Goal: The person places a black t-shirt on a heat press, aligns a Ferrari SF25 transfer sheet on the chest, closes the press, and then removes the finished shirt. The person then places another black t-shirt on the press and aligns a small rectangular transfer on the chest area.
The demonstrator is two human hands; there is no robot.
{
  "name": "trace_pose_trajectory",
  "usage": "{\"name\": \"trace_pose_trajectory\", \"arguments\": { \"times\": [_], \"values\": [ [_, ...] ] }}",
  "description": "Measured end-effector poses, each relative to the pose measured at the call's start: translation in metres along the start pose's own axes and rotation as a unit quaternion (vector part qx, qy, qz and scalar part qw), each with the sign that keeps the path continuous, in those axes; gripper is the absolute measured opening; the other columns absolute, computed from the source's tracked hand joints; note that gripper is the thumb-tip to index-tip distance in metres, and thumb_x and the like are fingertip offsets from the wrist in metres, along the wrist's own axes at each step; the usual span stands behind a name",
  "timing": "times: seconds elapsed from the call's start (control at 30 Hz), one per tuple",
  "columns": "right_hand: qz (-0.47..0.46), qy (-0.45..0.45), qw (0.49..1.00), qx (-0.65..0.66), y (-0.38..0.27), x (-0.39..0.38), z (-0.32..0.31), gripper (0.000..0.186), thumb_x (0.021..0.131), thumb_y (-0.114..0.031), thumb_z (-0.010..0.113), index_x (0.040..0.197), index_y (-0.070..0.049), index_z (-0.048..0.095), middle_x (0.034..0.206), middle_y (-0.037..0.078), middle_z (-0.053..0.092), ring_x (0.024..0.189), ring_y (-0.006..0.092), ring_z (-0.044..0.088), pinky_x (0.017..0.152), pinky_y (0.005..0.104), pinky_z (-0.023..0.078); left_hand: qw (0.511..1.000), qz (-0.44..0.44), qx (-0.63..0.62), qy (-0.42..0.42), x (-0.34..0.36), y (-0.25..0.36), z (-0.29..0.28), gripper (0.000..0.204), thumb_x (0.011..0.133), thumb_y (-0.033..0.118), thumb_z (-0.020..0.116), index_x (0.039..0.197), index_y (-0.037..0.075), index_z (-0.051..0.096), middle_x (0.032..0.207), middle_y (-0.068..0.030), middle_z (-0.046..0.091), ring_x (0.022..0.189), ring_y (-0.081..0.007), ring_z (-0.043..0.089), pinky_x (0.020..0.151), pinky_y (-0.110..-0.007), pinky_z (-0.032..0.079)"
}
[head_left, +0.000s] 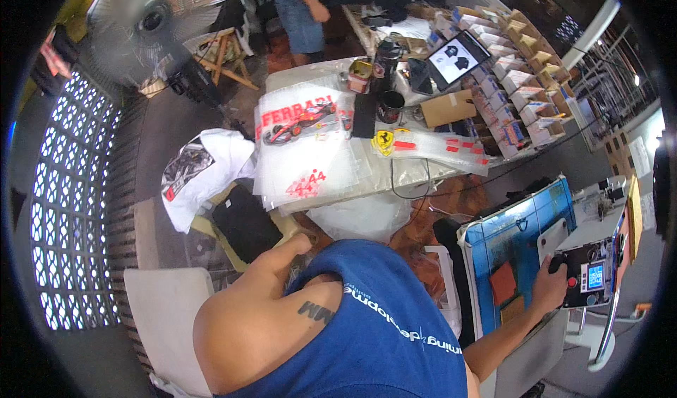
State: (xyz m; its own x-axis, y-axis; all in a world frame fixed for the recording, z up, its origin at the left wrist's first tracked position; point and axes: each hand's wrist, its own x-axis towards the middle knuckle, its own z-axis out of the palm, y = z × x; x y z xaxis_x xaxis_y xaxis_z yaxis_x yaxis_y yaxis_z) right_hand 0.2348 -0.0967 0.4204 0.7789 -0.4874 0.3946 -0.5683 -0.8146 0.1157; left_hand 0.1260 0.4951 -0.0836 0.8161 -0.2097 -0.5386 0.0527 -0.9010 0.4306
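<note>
At the right, my right hand [552,285] is closed on the black handle [557,262] of a heat press. The press's control box [598,278], with a lit blue display and a red button, stands beside that hand. Below and around it lies the press bed [520,232], covered in blue with reddish-brown patches [503,284]. My left hand [302,244] shows only in part past my bent arm, its fingers hidden. Nearest to it are a folded black garment [245,223] and the table's front edge.
Clear transfer sheets with red race-car prints [300,126] cover the table, beside smaller transfers [437,147], dark cups [390,106] and a tablet [458,59]. A white printed shirt [208,172] lies left. Behind are a fan [151,20] and another person [300,20]; paper-filled racks [518,80] stand right.
</note>
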Motion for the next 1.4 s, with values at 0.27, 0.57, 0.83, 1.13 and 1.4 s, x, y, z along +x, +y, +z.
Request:
{"name": "trace_pose_trajectory", "arguments": {
  "times": [0.27, 0.57, 0.83, 1.13, 1.4],
  "values": [
    [0.041, 0.036, 0.998, -0.036, -0.010, -0.001, 0.004, 0.050, 0.091, -0.056, 0.062, 0.109, -0.010, 0.069, 0.093, 0.021, 0.074, 0.086, 0.0431, 0.072, 0.072, 0.0564, 0.055, 0.978, 0.118, 0.172, -0.020, 0.047, -0.009, -0.042, 0.026, 0.076, 0.021, 0.063, 0.083, 0.002, 0.078, 0.087, -0.0234, 0.074, 0.085, -0.0407, 0.072, 0.078, -0.052, 0.056],
    [0.027, 0.063, 0.997, -0.033, -0.013, -0.004, 0.001, 0.047, 0.092, -0.055, 0.062, 0.093, -0.008, 0.063, 0.083, 0.019, 0.073, 0.077, 0.0417, 0.072, 0.066, 0.0545, 0.055, 0.979, 0.104, 0.126, -0.119, 0.069, 0.047, -0.027, 0.021, 0.077, 0.018, 0.060, 0.076, 0.005, 0.076, 0.074, -0.0188, 0.071, 0.068, -0.0352, 0.070, 0.062, -0.048, 0.054],
    [-0.130, 0.141, 0.975, 0.114, 0.012, -0.016, 0.004, 0.030, 0.090, -0.035, 0.070, 0.099, -0.008, 0.063, 0.088, 0.017, 0.071, 0.079, 0.0375, 0.071, 0.067, 0.0489, 0.056, 0.976, -0.066, -0.103, -0.178, 0.038, 0.136, -0.012, 0.034, 0.087, 0.029, 0.062, 0.106, 0.005, 0.078, 0.090, -0.0223, 0.074, 0.082, -0.0312, 0.073, 0.069, -0.044, 0.058],
    [-0.139, 0.141, 0.966, 0.166, 0.022, -0.016, 0.008, 0.028, 0.087, -0.032, 0.071, 0.090, -0.007, 0.059, 0.082, 0.014, 0.069, 0.074, 0.0337, 0.070, 0.065, 0.0452, 0.055, 0.994, -0.027, -0.041, -0.097, 0.056, 0.201, 0.010, 0.042, 0.086, 0.031, 0.065, 0.114, 0.002, 0.076, 0.111, -0.0238, 0.074, 0.099, -0.0354, 0.073, 0.087, -0.045, 0.056],
    [-0.162, 0.143, 0.949, 0.231, 0.028, -0.013, 0.017, 0.025, 0.086, -0.027, 0.071, 0.091, -0.006, 0.059, 0.085, 0.014, 0.070, 0.074, 0.0333, 0.070, 0.068, 0.0453, 0.055, 0.986, -0.076, -0.080, -0.121, 0.035, 0.196, 0.043, 0.043, 0.086, 0.035, 0.066, 0.105, -0.002, 0.075, 0.086, -0.0216, 0.074, 0.067, -0.0296, 0.069, 0.060, -0.043, 0.053]
  ]
}}
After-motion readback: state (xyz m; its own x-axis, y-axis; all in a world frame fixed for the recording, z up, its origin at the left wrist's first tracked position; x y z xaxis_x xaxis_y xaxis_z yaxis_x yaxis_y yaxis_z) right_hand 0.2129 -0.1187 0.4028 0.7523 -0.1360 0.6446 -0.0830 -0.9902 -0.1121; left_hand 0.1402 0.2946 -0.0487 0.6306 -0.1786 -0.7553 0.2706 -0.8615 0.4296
